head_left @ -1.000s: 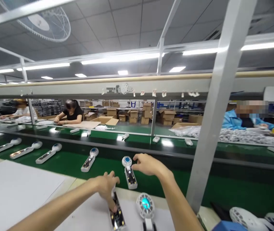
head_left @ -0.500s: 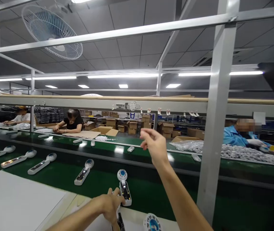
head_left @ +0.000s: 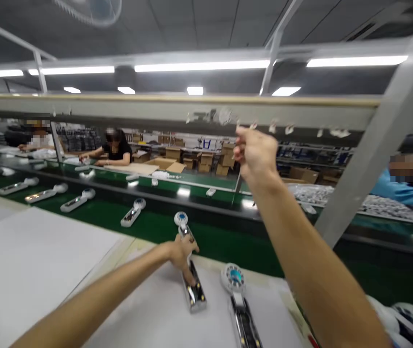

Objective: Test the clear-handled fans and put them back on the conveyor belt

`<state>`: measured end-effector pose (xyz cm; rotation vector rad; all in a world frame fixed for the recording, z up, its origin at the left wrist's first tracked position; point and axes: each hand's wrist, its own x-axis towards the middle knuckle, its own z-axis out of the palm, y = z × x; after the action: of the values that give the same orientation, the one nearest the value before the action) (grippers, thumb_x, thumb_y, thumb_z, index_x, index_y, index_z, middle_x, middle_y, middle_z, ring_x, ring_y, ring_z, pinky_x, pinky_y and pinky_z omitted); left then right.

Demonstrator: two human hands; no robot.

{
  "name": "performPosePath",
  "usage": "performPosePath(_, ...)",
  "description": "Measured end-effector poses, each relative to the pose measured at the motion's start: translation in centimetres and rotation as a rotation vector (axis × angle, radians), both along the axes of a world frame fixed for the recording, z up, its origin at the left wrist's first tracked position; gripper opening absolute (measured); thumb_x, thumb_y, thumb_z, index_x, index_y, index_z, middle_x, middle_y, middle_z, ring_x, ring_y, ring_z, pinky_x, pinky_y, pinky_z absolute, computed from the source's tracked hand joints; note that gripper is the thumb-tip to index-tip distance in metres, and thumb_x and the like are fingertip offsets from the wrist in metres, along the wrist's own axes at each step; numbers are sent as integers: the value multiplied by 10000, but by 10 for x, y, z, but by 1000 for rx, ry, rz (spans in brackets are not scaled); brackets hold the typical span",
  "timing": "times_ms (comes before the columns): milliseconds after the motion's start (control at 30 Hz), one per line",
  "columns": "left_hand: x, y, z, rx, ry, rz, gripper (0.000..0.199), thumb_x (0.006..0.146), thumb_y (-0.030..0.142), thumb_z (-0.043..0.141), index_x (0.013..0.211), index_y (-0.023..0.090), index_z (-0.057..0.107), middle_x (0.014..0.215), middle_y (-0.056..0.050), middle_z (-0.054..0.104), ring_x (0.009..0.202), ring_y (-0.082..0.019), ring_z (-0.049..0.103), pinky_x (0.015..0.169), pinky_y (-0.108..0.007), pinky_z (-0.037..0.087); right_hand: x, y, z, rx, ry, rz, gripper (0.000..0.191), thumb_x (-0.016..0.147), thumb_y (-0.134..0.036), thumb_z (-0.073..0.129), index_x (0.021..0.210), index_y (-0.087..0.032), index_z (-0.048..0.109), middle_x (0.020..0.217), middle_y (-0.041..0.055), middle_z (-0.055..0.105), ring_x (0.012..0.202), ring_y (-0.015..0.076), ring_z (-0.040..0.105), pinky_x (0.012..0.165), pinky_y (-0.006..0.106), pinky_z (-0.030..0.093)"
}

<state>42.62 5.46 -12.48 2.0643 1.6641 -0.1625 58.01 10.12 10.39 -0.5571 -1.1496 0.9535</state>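
Note:
My left hand (head_left: 184, 253) bends over a white handheld device (head_left: 195, 297) with an exposed circuit board, its fingers closed about the upper part. That device's round head is hidden under the hand. Just beyond the fingers, a similar device (head_left: 181, 220) with a blue-centred round head lies on the green belt. My right hand (head_left: 259, 152) is raised before the overhead rail, fingers curled together close to small white tags (head_left: 253, 124). What its fingertips hold, if anything, is too small to make out. Another open device (head_left: 236, 285) rests on the white worktop to the right.
More open devices (head_left: 133, 212) lie along the green belt (head_left: 159, 222) to the left. A slanted metal post (head_left: 369, 140) stands at right. White sheeting (head_left: 47, 246) covers the worktop. Across the belt sit other people (head_left: 117, 147), with cardboard boxes (head_left: 204, 159) behind.
My right hand has risen towards the tagged rail. My left hand stays at the devices near the belt edge. The view has tilted down, showing more of the worktop.

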Motion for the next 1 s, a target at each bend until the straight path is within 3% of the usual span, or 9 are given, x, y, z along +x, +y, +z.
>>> performPosePath(100, -4, 2, -3, -20, -47, 1, 1223, 350, 657, 882, 1437, 280, 469, 1574, -135, 275, 1445, -485, 218, 1136, -601, 335, -2, -18, -15, 182, -196, 37, 271, 934, -73, 559, 679, -165, 541, 531, -80, 491, 376, 24, 453, 367, 149, 271)
performPosePath(167, -7, 3, -7, -36, -84, 6, 1222, 378, 646, 872, 1462, 294, 428, 1589, -123, 254, 1460, -485, 173, 1128, -613, 337, -2, -31, -36, 226, -476, 162, 262, 894, -36, 552, 658, -151, 570, 531, -61, 530, 386, 41, 500, 378, 150, 295)
performPosePath(333, -13, -4, -14, 20, -154, -4, 1266, 436, 606, 868, 1527, 284, 312, 1635, -122, 181, 1482, -468, 140, 1152, -591, 319, 14, -58, -123, -68, -1444, 634, 133, 835, -170, 584, 727, -144, 657, 605, -1, 649, 485, 94, 548, 427, 187, 347)
performPosePath(433, -17, -11, -19, 81, -216, 8, 1316, 461, 591, 868, 1564, 262, 231, 1657, -128, 145, 1495, -449, 133, 1175, -570, 300, 24, -62, -172, -219, -1676, 694, 105, 818, -206, 558, 745, -167, 622, 669, -4, 668, 582, 107, 543, 501, 212, 356)
performPosePath(500, -19, -14, -21, 103, -245, 15, 1349, 466, 579, 871, 1581, 258, 183, 1669, -122, 125, 1505, -434, 118, 1192, -556, 281, 28, -61, -192, -276, -1715, 718, 89, 803, -217, 563, 741, -174, 611, 682, -11, 661, 623, 115, 535, 539, 223, 361)
performPosePath(667, -21, -17, -25, 151, -269, 0, 1350, 501, 578, 853, 1597, 224, 149, 1668, -130, 143, 1498, -431, 152, 1201, -541, 270, 29, -56, -212, -277, -1724, 755, 127, 812, -295, 595, 747, -186, 604, 730, -21, 651, 694, 127, 527, 586, 230, 354)
performPosePath(1000, -19, -13, -24, 158, -237, -22, 1301, 511, 543, 849, 1585, 225, 186, 1661, -128, 180, 1459, -406, 215, 1179, -518, 300, 24, -53, -221, -304, -1758, 750, 234, 840, -387, 612, 721, -188, 582, 666, -28, 584, 642, 125, 494, 550, 252, 324)
